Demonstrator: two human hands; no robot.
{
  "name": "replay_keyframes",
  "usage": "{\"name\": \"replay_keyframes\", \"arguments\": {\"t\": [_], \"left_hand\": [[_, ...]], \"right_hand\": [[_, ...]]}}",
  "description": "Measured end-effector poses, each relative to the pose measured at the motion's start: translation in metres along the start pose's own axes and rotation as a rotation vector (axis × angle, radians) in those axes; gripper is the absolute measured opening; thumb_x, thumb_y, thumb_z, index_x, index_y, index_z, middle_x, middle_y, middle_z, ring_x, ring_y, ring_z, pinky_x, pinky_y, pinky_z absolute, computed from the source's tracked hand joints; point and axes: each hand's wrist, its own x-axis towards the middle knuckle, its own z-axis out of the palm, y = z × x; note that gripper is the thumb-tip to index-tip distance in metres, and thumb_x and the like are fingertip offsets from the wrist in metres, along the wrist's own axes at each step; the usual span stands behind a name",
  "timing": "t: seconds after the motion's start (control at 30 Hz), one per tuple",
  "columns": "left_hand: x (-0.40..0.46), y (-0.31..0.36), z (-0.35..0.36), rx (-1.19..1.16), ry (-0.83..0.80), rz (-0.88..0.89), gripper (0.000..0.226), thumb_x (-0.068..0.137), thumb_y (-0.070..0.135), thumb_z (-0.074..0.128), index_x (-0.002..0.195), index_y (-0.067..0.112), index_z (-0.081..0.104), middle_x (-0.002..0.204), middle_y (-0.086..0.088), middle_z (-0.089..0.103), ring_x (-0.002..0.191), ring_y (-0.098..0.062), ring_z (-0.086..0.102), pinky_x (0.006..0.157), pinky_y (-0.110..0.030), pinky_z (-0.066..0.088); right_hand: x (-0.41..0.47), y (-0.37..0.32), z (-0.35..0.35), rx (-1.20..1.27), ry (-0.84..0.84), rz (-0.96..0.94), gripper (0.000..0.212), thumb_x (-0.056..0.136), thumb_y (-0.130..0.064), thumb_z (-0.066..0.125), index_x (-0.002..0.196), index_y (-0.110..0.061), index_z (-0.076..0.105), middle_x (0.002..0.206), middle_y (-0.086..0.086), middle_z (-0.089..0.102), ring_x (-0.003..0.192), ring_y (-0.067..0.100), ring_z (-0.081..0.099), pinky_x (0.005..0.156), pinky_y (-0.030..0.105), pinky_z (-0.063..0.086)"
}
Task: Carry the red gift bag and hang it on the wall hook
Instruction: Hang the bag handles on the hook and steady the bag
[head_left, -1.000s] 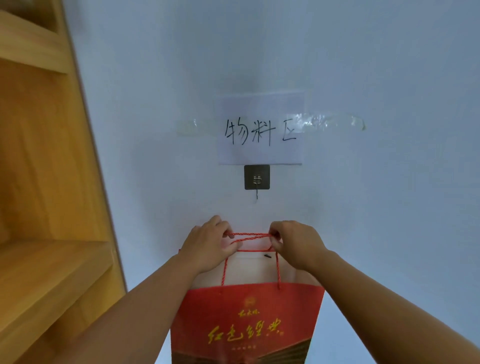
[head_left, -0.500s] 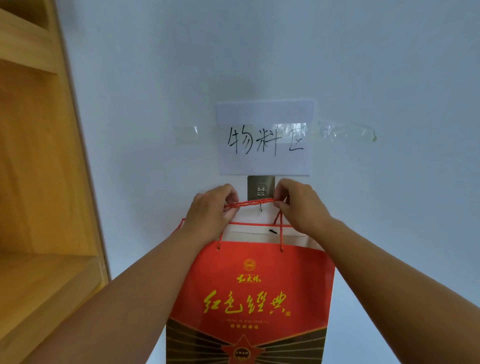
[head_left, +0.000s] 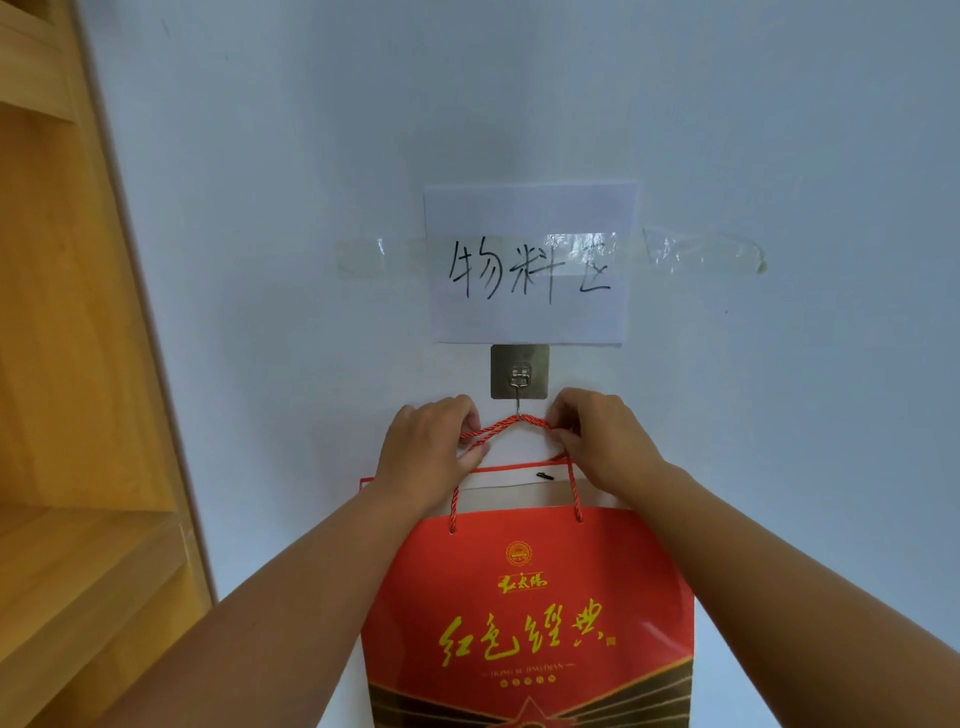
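Note:
The red gift bag (head_left: 530, 613) with gold characters hangs flat against the white wall, low in the centre. Its twisted red cord handles (head_left: 511, 423) arch up and rest over the tip of the metal wall hook (head_left: 519, 382), which sits on a square grey adhesive plate. My left hand (head_left: 431, 447) pinches the cord just left of the hook. My right hand (head_left: 597, 441) pinches it just right of the hook. Both hands stay closed on the cord.
A white paper sign (head_left: 530, 262) with black handwritten characters is taped to the wall directly above the hook. A wooden shelf unit (head_left: 67, 364) stands along the left edge, close to my left forearm.
Both hands raised the bag from well below the hook up to it. The cord, earlier stretched straight between my hands, now arches over the hook's tip.

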Motion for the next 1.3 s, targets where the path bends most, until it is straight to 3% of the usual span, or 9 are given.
{"name": "replay_keyframes", "arguments": {"t": [0.23, 0.43, 0.63, 0.77, 0.97, 1.1, 1.3], "left_hand": [[-0.017, 0.003, 0.006, 0.022, 0.025, -0.024, 0.038, 0.086, 0.061, 0.066, 0.098, 0.025, 0.060, 0.089, 0.008, 0.068, 0.073, -0.010, 0.055, 0.069, -0.029, 0.045], [-0.035, 0.003, -0.001, 0.047, -0.002, -0.080, 0.049, 0.086, 0.071, 0.054, 0.102, 0.026, 0.062, 0.095, 0.008, 0.068, 0.081, -0.011, 0.060, 0.076, -0.035, 0.055], [-0.077, -0.009, -0.008, 0.160, -0.040, -0.112, 0.038, 0.095, 0.062, 0.050, 0.096, 0.026, 0.062, 0.090, 0.007, 0.066, 0.079, -0.011, 0.058, 0.078, -0.036, 0.053], [-0.107, -0.014, -0.018, 0.224, -0.025, -0.099, 0.031, 0.100, 0.047, 0.045, 0.099, 0.021, 0.062, 0.094, 0.004, 0.065, 0.084, -0.016, 0.058, 0.082, -0.038, 0.048], [-0.145, 0.004, -0.032, 0.238, 0.045, 0.077, 0.017, 0.098, 0.029, 0.052, 0.103, 0.014, 0.059, 0.100, -0.004, 0.060, 0.092, -0.020, 0.054, 0.083, -0.036, 0.046], [-0.193, 0.026, -0.002, 0.201, -0.156, 0.239, 0.020, 0.098, 0.035, 0.050, 0.105, 0.018, 0.058, 0.102, -0.002, 0.062, 0.092, -0.019, 0.054, 0.084, -0.036, 0.050], [-0.255, 0.042, 0.050, 0.159, -0.351, 0.219, 0.037, 0.089, 0.040, 0.063, 0.119, 0.020, 0.053, 0.109, -0.001, 0.066, 0.097, -0.022, 0.060, 0.087, -0.039, 0.054]], "right_hand": [[-0.015, 0.000, 0.016, -0.024, -0.023, -0.039, 0.007, 0.093, -0.017, 0.068, 0.098, -0.017, 0.063, 0.088, 0.000, 0.069, 0.078, 0.019, 0.063, 0.073, 0.036, 0.056], [-0.030, -0.004, 0.025, -0.093, 0.056, -0.104, 0.007, 0.097, -0.024, 0.060, 0.100, -0.019, 0.057, 0.089, 0.001, 0.066, 0.076, 0.021, 0.060, 0.066, 0.039, 0.055], [-0.044, -0.002, 0.034, -0.063, 0.046, -0.079, 0.013, 0.103, -0.032, 0.047, 0.102, -0.020, 0.052, 0.087, 0.000, 0.062, 0.071, 0.019, 0.055, 0.061, 0.033, 0.040], [-0.054, -0.006, 0.041, -0.063, 0.031, -0.017, 0.024, 0.105, -0.039, 0.036, 0.112, -0.022, 0.052, 0.096, -0.002, 0.063, 0.080, 0.016, 0.058, 0.070, 0.037, 0.053], [-0.072, -0.013, 0.035, -0.099, 0.110, -0.011, 0.029, 0.105, -0.036, 0.039, 0.122, -0.018, 0.054, 0.116, 0.005, 0.063, 0.100, 0.022, 0.060, 0.081, 0.041, 0.055], [-0.083, -0.020, 0.027, -0.163, 0.168, 0.002, 0.031, 0.104, -0.030, 0.045, 0.124, -0.010, 0.057, 0.126, 0.012, 0.061, 0.110, 0.029, 0.058, 0.089, 0.045, 0.051], [-0.111, -0.024, 0.026, -0.360, 0.162, -0.047, 0.028, 0.101, -0.028, 0.051, 0.119, -0.009, 0.060, 0.121, 0.013, 0.064, 0.106, 0.033, 0.059, 0.090, 0.048, 0.049]]}}
